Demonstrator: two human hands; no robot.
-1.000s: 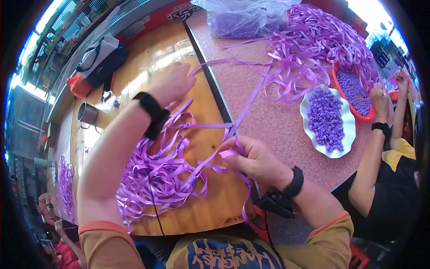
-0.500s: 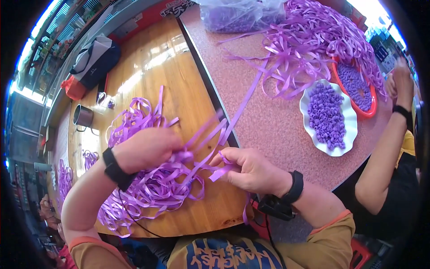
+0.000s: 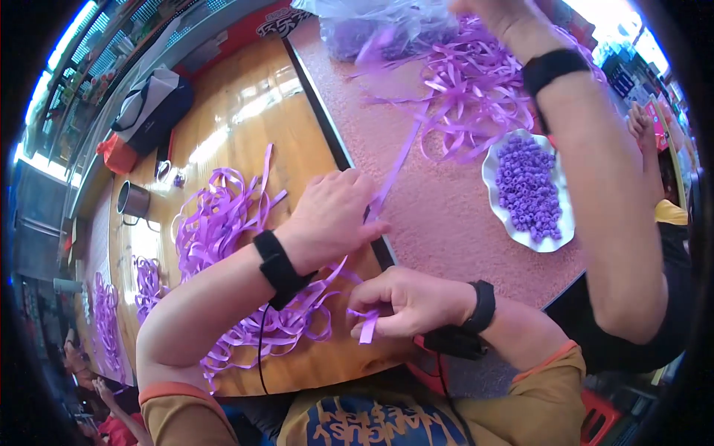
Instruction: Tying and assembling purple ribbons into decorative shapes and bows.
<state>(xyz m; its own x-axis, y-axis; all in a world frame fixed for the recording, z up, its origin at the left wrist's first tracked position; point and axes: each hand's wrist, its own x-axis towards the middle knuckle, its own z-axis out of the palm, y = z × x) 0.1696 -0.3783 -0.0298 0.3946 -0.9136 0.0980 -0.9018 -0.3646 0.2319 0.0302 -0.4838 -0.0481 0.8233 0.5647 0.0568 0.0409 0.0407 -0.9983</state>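
Observation:
My right hand (image 3: 407,301) is closed, pinching a shiny purple ribbon (image 3: 367,330) whose short end hangs below the fingertips. My left hand (image 3: 333,214) is over the gap between two tables, palm down, thumb apart from the fingers. Right beside it, a long ribbon strand (image 3: 402,160) slants across the pink table; its near end passes behind the hand, so contact is unclear. Below my left forearm, a loose heap of purple ribbons (image 3: 216,223) lies on the wooden table.
Purple beads fill a white scalloped dish (image 3: 497,201) on the pink table (image 3: 446,238). Another person's arm (image 3: 606,201) crosses above it toward a ribbon pile (image 3: 476,97) and a plastic bag of beads (image 3: 379,33). A metal mug (image 3: 134,199) stands left on the wooden table (image 3: 260,111).
My left hand has moved right and up from the heap to the table gap. My right hand is slightly lower, still on the ribbon. The other person's arm has swung in over the pink table.

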